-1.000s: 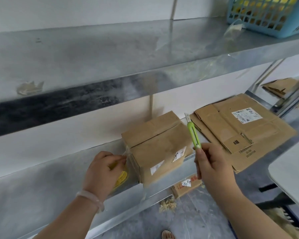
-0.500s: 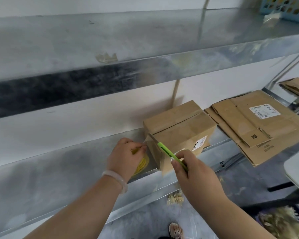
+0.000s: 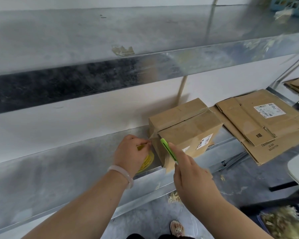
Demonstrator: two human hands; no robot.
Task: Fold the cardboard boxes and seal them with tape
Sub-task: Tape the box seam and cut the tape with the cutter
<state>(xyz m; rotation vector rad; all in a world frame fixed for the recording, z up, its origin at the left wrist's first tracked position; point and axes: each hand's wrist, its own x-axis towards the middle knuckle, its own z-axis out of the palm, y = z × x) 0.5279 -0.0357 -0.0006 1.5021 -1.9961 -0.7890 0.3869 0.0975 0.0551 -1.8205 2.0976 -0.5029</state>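
On the flattened carton (image 3: 240,121) on the shelf (image 3: 76,169), I could read only one printed mark (image 3: 259,135): a bold "8" beside a single character, seen upside down. The fine lines under it stayed unreadable. Its white shipping label (image 3: 267,110) carried print and handwriting too small to read. The folded box (image 3: 185,125) bore a white sticker (image 3: 204,141) with an illegible black scrawl, and the lettering on the yellow tape roll (image 3: 148,161) was blurred.

Behind the left hand (image 3: 130,152), the wrist carries a smooth, pale, translucent bangle (image 3: 121,175). The right hand (image 3: 192,176) and both forearms are bare. Below, one foot wears what looks like a beige sandal (image 3: 177,228) with a beaded upper, beside a strip of dark clothing (image 3: 160,236).
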